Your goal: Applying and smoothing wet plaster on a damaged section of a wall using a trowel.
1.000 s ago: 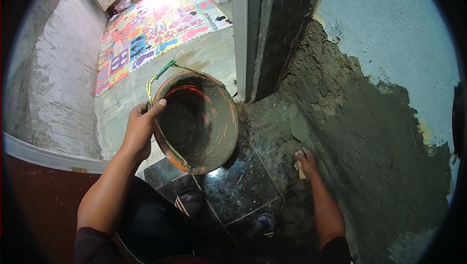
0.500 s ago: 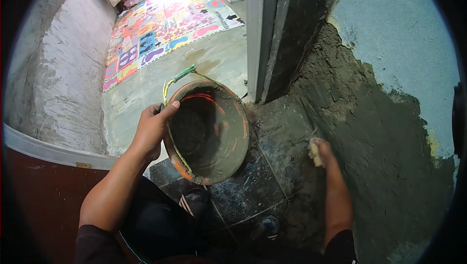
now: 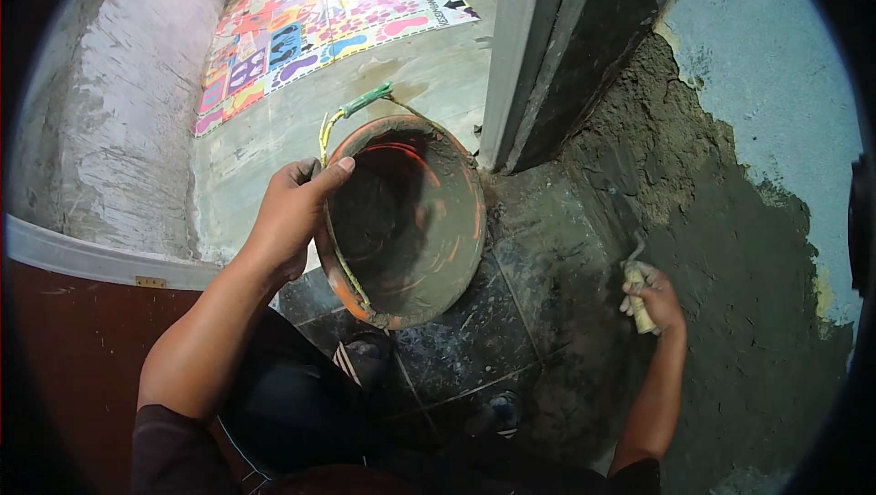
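My left hand (image 3: 294, 208) grips the left rim of an orange bucket (image 3: 438, 249), its thumb lapped over the edge. The bucket is tilted, with its mouth toward me. Grey mortar coats its inner wall, and the bottom lies in shadow. A yellow cord handle with a green sleeve (image 3: 367, 100) stands up behind the rim. In my right hand (image 3: 659, 299), fingers wrap the pale wooden handle of a trowel (image 3: 628, 218). The trowel's blade is against the rough mortar (image 3: 643, 162) low on the wall, beside the door frame. Smoother wet mortar (image 3: 730, 303) spreads over the wall to the right.
A grey door frame (image 3: 525, 66) rises just beyond the bucket. Dark tiles (image 3: 465, 340) lie underfoot, near my shoes. Past the doorway, a colourful printed mat (image 3: 319, 25) covers part of the pale floor. A brown panel (image 3: 82, 358) stands close on my left.
The trowel and my right hand have moved right along the wall, and the blade now shows more clearly. My left hand still holds the bucket, which sits slightly higher and further right in view.
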A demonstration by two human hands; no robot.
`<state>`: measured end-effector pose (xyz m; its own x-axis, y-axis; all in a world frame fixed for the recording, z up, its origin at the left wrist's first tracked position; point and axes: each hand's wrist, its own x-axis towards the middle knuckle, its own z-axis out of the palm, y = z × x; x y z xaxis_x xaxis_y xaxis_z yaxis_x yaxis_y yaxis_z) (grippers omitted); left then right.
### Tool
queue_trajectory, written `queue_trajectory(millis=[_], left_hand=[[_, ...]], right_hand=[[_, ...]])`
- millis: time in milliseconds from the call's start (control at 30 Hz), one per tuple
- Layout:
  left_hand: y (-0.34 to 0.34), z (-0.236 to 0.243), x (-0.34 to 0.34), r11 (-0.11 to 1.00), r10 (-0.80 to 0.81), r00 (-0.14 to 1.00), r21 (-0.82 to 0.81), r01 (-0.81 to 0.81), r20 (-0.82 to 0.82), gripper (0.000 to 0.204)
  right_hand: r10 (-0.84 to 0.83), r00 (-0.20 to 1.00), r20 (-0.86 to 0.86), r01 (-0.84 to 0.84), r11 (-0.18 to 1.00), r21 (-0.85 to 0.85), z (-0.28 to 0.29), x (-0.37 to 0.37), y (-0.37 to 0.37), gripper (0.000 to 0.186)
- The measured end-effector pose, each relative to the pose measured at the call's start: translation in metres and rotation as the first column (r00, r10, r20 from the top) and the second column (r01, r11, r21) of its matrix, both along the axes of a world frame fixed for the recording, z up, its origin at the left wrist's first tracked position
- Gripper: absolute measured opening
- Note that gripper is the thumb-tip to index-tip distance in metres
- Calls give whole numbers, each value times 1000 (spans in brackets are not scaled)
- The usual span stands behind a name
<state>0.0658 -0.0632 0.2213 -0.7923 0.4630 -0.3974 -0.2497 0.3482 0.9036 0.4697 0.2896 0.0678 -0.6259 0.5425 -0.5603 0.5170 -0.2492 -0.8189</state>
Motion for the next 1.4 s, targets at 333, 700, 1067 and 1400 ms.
queue_trajectory(millis=[333, 700, 1067, 1400], left_hand=[[3, 1, 2, 1000, -7, 999, 0, 7, 32, 38], [0, -1, 0, 1000, -24, 999, 6, 24, 31, 37], [0, 1, 1, 1000, -20, 999, -4, 21, 40, 37], [1, 2, 4, 999, -34, 999, 5, 34, 24, 38]], right_hand=[[-17, 989, 150, 5, 997, 83, -72, -35, -8, 72], [16, 977, 213, -94, 930, 356, -73, -64, 20, 71], [-90, 996, 20, 66, 845, 531, 12, -34, -13, 57], [104, 901, 422, -366, 705, 608, -92, -71, -1, 60]])
